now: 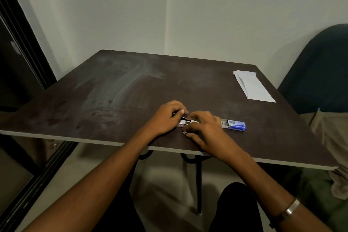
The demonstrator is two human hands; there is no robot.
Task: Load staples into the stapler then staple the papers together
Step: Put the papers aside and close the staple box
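Note:
A small stapler (185, 123) lies opened on the dark table (113, 90) near the front edge, mostly covered by my hands. My left hand (165, 117) grips its left end, fingers curled over the top. My right hand (203, 128) sits over the right part of the stapler and pinches a small strip of staples (184, 133) between thumb and fingers. A blue staple box (235, 125) lies just right of my right hand, its inner tray slid out to the left. Folded white papers (253, 86) lie at the table's far right.
A dark blue chair back (320, 66) stands beyond the table's right edge, with cloth (331, 137) beneath it. A dark door frame (22, 52) runs along the left. White walls close the back. The table's legs (197, 184) show below its front edge.

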